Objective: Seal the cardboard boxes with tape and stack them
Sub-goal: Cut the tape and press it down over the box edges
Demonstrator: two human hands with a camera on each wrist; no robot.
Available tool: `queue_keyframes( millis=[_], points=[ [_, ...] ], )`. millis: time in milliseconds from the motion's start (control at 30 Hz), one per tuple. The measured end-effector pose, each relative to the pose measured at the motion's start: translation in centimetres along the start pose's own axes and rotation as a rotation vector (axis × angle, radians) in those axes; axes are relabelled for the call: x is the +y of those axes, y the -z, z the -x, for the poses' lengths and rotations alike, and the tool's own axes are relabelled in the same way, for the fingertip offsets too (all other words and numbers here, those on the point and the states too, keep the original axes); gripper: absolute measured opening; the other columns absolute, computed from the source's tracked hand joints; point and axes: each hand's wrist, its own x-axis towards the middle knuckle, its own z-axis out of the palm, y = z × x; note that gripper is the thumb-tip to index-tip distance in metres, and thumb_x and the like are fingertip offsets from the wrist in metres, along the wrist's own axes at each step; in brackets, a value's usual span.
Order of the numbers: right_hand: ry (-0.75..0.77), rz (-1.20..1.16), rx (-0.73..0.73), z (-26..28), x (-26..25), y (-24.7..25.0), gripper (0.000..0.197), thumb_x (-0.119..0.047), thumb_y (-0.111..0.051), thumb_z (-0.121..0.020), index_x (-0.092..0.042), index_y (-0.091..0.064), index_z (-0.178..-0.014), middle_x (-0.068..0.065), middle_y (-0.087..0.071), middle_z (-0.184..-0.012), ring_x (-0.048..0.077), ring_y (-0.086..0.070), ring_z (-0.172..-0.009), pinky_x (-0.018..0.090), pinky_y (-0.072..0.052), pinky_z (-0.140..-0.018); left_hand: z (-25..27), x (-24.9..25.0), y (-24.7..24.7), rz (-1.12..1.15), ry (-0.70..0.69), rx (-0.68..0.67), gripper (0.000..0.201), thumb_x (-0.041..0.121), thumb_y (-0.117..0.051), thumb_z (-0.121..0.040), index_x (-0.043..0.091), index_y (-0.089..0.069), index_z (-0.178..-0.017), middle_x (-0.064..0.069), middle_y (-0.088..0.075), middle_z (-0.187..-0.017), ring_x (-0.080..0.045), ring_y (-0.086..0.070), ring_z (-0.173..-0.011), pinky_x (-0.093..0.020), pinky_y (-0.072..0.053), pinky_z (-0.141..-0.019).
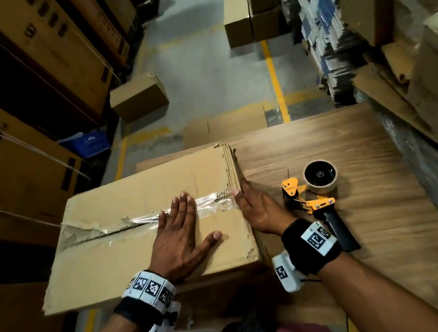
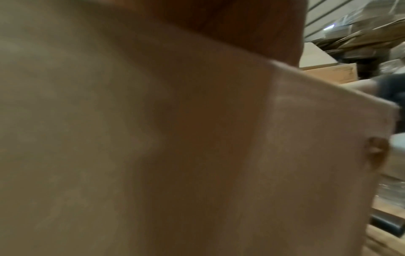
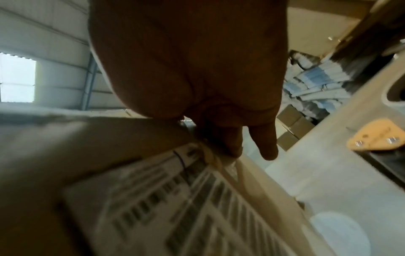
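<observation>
A brown cardboard box (image 1: 124, 242) lies on the wooden table (image 1: 352, 161), overhanging its left edge. A strip of clear tape (image 1: 150, 215) runs along the box's top seam. My left hand (image 1: 184, 233) lies flat on the top, fingers straight and spread, over the tape. My right hand (image 1: 256, 209) presses flat against the box's right side at the seam's end, fingers straight. The right wrist view shows those fingers (image 3: 267, 147) against the box (image 3: 65, 155), above a printed label (image 3: 175, 207). The left wrist view is filled by blurred cardboard (image 2: 153, 138).
An orange tape dispenser (image 1: 316, 198) with a roll and black handle lies on the table just right of my right hand. Stacked cartons (image 1: 31, 57) line the left. More boxes (image 1: 251, 17) stand on the floor ahead, one (image 1: 140, 97) nearer, beside a blue crate (image 1: 87, 143).
</observation>
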Motion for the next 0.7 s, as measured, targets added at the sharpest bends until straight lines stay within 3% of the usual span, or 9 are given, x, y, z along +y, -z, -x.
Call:
queue_keyframes(
  millis=[67, 100, 267, 367, 433, 500, 567, 700],
  points=[
    [0.04, 0.014, 0.022, -1.2, 0.7, 0.7, 0.08, -0.077, -0.021, -0.096, -0.021, -0.044, -0.148, 0.017, -0.064, -0.134, 0.034, -0.06, -0.125, 0.05, -0.047, -0.107, -0.4, 0.4, 0.2, -0.039, -0.024, 0.004, 0.114, 0.094, 0.012, -0.078, 0.019, 0.018, -0.164, 0.003, 0.03, -0.169, -0.011, 0.031, -0.154, -0.041, 0.013, -0.128],
    [0.046, 0.049, 0.021, -1.5, 1.0, 1.1, 0.08, -0.078, -0.02, -0.095, -0.023, -0.042, -0.15, 0.016, -0.064, -0.135, 0.033, -0.06, -0.125, 0.049, -0.048, -0.107, -0.6, 0.7, 0.2, -0.046, -0.039, 0.009, 0.114, 0.094, 0.012, -0.079, 0.018, 0.018, -0.164, 0.003, 0.03, -0.169, -0.011, 0.03, -0.154, -0.041, 0.012, -0.129],
    [0.038, 0.127, -0.025, -0.7, -0.9, 2.9, 0.059, -0.049, -0.031, -0.11, -0.013, -0.035, -0.157, 0.019, -0.06, -0.143, 0.035, -0.056, -0.132, 0.049, -0.045, -0.109, -0.6, 1.2, -0.3, 0.008, -0.026, 0.016, 0.112, 0.093, 0.009, -0.081, 0.019, 0.016, -0.165, 0.004, 0.029, -0.169, -0.01, 0.029, -0.155, -0.042, 0.011, -0.129],
    [0.034, 0.138, -0.023, -0.9, -0.7, 2.6, 0.071, -0.063, -0.024, -0.104, -0.018, -0.031, -0.159, 0.017, -0.058, -0.145, 0.034, -0.055, -0.133, 0.046, -0.045, -0.109, -1.0, 1.2, 0.4, 0.059, -0.008, 0.002, 0.113, 0.095, 0.002, -0.081, 0.021, 0.008, -0.166, 0.006, 0.021, -0.171, -0.008, 0.019, -0.158, -0.044, 0.008, -0.13],
    [0.031, 0.135, -0.025, -1.1, -0.5, 2.4, 0.074, -0.064, -0.026, -0.101, -0.02, -0.028, -0.161, 0.016, -0.057, -0.147, 0.034, -0.054, -0.135, 0.042, -0.044, -0.109, -1.1, 1.3, 1.2, 0.057, -0.014, 0.0, 0.116, 0.096, 0.003, -0.08, 0.019, 0.005, -0.167, 0.004, 0.016, -0.172, -0.01, 0.015, -0.159, -0.043, 0.006, -0.13],
    [0.029, 0.14, -0.039, -0.8, -0.9, 2.6, 0.059, -0.046, -0.033, -0.11, -0.017, -0.03, -0.16, 0.015, -0.056, -0.149, 0.033, -0.052, -0.136, 0.031, -0.041, -0.106, -1.0, 1.4, 1.2, 0.044, -0.046, 0.001, 0.117, 0.096, 0.003, -0.08, 0.018, 0.01, -0.166, 0.001, 0.02, -0.172, -0.012, 0.02, -0.158, -0.044, 0.006, -0.13],
    [0.031, 0.155, -0.041, -0.5, -1.0, 2.7, 0.053, -0.039, -0.034, -0.112, -0.018, -0.032, -0.16, 0.013, -0.056, -0.148, 0.032, -0.053, -0.136, 0.027, -0.039, -0.102, -0.7, 1.5, 0.3, 0.016, -0.072, 0.012, 0.115, 0.095, 0.004, -0.08, 0.019, 0.015, -0.165, 0.002, 0.026, -0.17, -0.012, 0.025, -0.157, -0.046, 0.005, -0.13],
    [0.073, 0.23, -0.005, -0.8, -0.4, 2.7, 0.057, -0.052, -0.029, -0.108, -0.027, -0.033, -0.159, 0.01, -0.06, -0.145, 0.036, -0.057, -0.13, 0.04, -0.047, -0.102, -0.3, 0.2, -1.1, 0.031, -0.041, 0.04, 0.109, 0.092, 0.006, -0.083, 0.022, 0.015, -0.165, 0.007, 0.027, -0.17, -0.008, 0.026, -0.155, -0.046, 0.005, -0.129]
  ],
)
